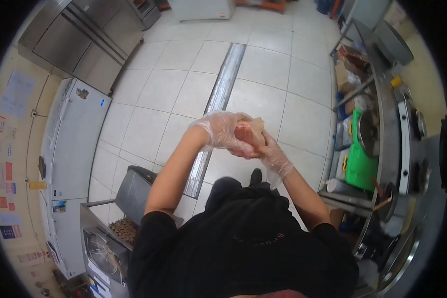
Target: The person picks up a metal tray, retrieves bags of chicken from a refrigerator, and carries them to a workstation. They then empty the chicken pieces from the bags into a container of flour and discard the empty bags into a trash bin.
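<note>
Both hands wear thin clear plastic gloves and meet in front of my body, above the floor. Between them is a piece of raw meat (244, 133), pinkish-red with a pale, skin-like flap on its right side. My left hand (217, 130) is closed round its left side, the thumb lying across the lower front. From the right, my right hand (273, 153) grips the other side, its fingers partly hidden behind the pale flap. The exact cut cannot be made out.
A metal drain strip (225, 79) crosses the white tiled floor (174, 89). White freezers (79, 134) line the left, near a dark grey bin (134, 191). On the right stand steel shelving, a bright green container (361, 166) and a stove (405, 144).
</note>
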`<move>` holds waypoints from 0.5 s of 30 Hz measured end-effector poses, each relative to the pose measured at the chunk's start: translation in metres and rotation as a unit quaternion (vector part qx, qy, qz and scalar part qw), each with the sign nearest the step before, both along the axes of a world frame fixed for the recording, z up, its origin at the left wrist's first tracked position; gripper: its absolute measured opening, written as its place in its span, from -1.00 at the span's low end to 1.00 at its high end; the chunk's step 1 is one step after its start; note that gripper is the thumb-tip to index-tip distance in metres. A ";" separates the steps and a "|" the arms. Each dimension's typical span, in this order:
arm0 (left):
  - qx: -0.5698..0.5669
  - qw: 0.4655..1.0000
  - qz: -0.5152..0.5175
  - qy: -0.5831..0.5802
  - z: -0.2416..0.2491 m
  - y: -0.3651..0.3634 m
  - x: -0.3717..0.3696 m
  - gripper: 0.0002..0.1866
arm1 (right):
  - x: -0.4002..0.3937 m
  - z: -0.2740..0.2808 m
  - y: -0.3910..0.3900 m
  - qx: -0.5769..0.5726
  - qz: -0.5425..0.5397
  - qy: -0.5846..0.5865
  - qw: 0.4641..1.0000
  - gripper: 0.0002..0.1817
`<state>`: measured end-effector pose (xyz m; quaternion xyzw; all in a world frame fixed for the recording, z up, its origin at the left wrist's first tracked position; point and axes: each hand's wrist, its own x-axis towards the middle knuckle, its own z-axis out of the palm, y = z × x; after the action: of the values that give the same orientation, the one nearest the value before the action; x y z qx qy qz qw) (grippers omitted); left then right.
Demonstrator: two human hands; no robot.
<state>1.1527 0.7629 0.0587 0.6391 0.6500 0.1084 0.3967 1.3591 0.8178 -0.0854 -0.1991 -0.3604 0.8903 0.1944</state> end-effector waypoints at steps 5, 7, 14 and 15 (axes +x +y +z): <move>-0.032 0.973 -0.046 -0.222 -0.044 0.108 -0.128 -0.32 | -0.117 -0.025 0.128 -0.050 0.098 0.036 0.993 -0.26; -0.120 0.975 -0.043 -0.182 -0.057 0.154 -0.181 -0.38 | -0.175 -0.030 0.165 -0.015 0.112 0.047 0.993 -0.23; -0.230 0.960 0.008 -0.160 -0.063 0.321 -0.404 -0.58 | -0.395 0.058 0.305 -0.032 0.159 0.052 0.985 -0.17; -0.219 0.956 -0.014 -0.194 -0.085 0.341 -0.445 -0.49 | -0.424 0.050 0.330 -0.061 0.164 0.078 0.981 -0.26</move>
<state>0.7075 1.1042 -0.0261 0.5120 0.5593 0.0799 0.6471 0.9350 1.1475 -0.0349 -0.0787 -0.3170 0.9432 0.0604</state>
